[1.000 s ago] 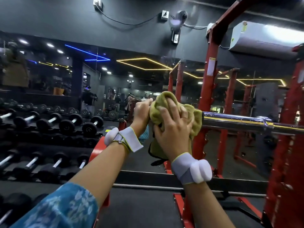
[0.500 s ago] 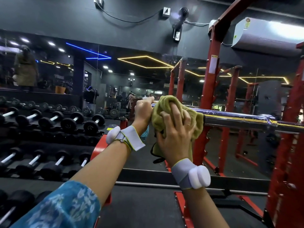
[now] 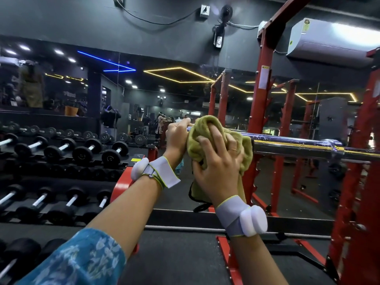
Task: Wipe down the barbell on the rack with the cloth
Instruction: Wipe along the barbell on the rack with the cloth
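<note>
1. At the near end of the barbell, which lies across the red rack upright and runs off to my right, I have the green cloth bunched over the chrome sleeve. A tail of it hangs below the bar.
2. My right hand clasps the cloth. Its fingers are splayed and curled over the top of the bundle, pressing it onto the steel. The cloth hides the palm side, so I cannot tell how far round the bar the grip goes.
3. My left hand is curled round the bar's bare tip, touching the cloth's left edge. I read it as the steadying hand.
4. I judge the step in hand to be rubbing the sleeve end. The long shiny run to the right, past the collar, lies outside the cloth, and I cannot say whether it is clean.
5. To do this well, I would wrap the cloth fully round the bar rather than only pad the top. Then I would squeeze and slide rightward with a slight twist, so the underside is wiped too.
6. The left hand should hold firm, since a bar on hooks is likely to roll under a sideways rub.
7. I would gather the hanging tail into the palm first. Loose, it could catch on the upright as the hand passes.
8. The step at the collar will want a slower turn of the cloth.
</note>
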Demonstrator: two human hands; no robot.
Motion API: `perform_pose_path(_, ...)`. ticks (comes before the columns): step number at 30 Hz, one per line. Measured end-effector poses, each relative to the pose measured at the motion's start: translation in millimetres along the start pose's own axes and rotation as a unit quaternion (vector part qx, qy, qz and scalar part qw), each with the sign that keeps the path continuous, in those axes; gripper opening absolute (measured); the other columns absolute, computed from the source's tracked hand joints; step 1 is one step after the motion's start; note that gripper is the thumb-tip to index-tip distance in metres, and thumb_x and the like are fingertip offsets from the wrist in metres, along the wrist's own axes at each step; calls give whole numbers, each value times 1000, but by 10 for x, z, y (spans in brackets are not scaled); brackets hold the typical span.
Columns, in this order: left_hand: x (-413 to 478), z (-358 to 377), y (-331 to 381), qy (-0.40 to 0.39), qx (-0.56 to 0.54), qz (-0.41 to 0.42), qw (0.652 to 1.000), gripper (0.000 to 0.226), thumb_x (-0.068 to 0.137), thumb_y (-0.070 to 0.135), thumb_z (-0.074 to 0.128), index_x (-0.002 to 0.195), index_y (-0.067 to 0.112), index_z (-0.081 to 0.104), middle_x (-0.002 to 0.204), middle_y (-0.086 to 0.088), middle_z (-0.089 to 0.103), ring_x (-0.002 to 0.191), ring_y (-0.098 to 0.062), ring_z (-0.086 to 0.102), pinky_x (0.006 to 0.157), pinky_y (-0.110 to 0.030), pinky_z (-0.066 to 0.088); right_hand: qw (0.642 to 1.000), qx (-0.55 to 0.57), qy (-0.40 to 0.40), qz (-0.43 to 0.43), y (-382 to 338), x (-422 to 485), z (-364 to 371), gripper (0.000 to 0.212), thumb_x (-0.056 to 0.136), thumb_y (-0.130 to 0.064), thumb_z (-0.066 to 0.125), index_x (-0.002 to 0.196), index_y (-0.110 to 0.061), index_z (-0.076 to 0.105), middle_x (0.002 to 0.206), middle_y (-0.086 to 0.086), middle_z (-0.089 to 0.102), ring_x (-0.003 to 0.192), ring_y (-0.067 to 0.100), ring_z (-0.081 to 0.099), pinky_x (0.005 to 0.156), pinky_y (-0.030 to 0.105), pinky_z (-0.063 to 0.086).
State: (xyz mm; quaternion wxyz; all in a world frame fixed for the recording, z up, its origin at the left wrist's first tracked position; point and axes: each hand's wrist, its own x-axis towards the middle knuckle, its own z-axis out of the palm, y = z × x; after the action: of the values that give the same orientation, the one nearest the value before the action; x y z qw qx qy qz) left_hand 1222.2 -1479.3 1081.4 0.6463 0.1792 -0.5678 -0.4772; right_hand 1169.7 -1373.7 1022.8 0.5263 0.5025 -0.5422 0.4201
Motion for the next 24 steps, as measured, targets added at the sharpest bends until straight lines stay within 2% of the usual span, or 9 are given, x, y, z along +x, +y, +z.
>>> perform_pose_path(2, 16, -16, -17, 0, 7, 3, 1000, 34, 69, 37, 50, 43, 16, 59, 50, 1, 56, 67, -21, 52, 78, -44, 45, 1000, 3, 2, 6, 44, -70, -34, 38, 69, -30, 56, 107, -26, 52, 136, -1, 45, 115, 32, 43, 87, 57, 40)
perform_pose_path(5, 3, -24, -20, -10, 4, 8, 1000, 36, 69, 39, 49, 54, 9, 64, 57, -6, 58, 68, -24, 54, 78, -47, 46, 996, -1, -8, 87, 107, -69, -128, 39, 69, -32, 51, 105, -21, 61, 135, 5, 51, 112, 37, 49, 88, 61, 38)
perform_pose_path(7, -26, -20, -13, -12, 3, 14, 1000, 45, 69, 38, 48, 65, -3, 65, 60, -9, 57, 66, -23, 53, 75, -47, 47, 989, -7, -30, 145, 99, 30, -187, 41, 68, -31, 54, 106, -18, 63, 137, 6, 50, 112, 42, 49, 88, 66, 37)
perform_pose_path(9, -40, -14, -4, -5, 5, 21, 1000, 49, 70, 38, 47, 72, -6, 65, 63, -10, 56, 65, -21, 52, 74, -44, 48, 980, -3, -57, 189, 45, 188, -218, 46, 67, -31, 54, 110, -17, 62, 140, 6, 47, 115, 43, 46, 92, 69, 32)
perform_pose_path(12, -31, -3, -17, 7, -17, 15, 1000, 34, 73, 36, 51, 53, 11, 63, 56, -3, 57, 62, -20, 52, 68, -41, 46, 983, -8, -90, 160, -78, 348, -200, 49, 66, -33, 53, 113, -18, 62, 140, 3, 47, 115, 42, 45, 93, 68, 31)
perform_pose_path(14, -26, 4, -26, 7, -29, 12, 999, 43, 80, 27, 54, 38, 19, 57, 43, 8, 51, 53, -16, 46, 62, -34, 40, 991, -22, -92, 97, -133, 310, -181, 44, 66, -33, 54, 107, -19, 64, 135, 3, 52, 108, 42, 50, 87, 68, 36)
perform_pose_path(17, -14, -1, -48, 0, -29, 17, 999, 40, 79, 29, 53, 41, 17, 58, 47, 5, 55, 56, -18, 49, 66, -37, 43, 995, -28, -72, 56, -102, 144, -186, 41, 69, -36, 46, 103, -21, 64, 132, 3, 55, 100, 41, 54, 80, 61, 42)
perform_pose_path(20, -11, -17, -48, -7, -17, 23, 1000, 34, 72, 37, 48, 55, 11, 63, 59, -6, 59, 65, -22, 55, 70, -38, 46, 992, -31, -58, 110, 14, 97, -214, 46, 67, -39, 45, 104, -20, 63, 133, 5, 54, 99, 42, 55, 80, 58, 42)
perform_pose_path(24, -3, -19, -64, -2, -28, 28, 999, 34, 73, 37, 48, 56, 11, 63, 60, -6, 59, 67, -23, 57, 71, -37, 47, 977, -41, -87, 192, 21, 311, -249, 54, 67, -36, 47, 116, -19, 59, 142, 2, 44, 113, 41, 45, 92, 58, 31)
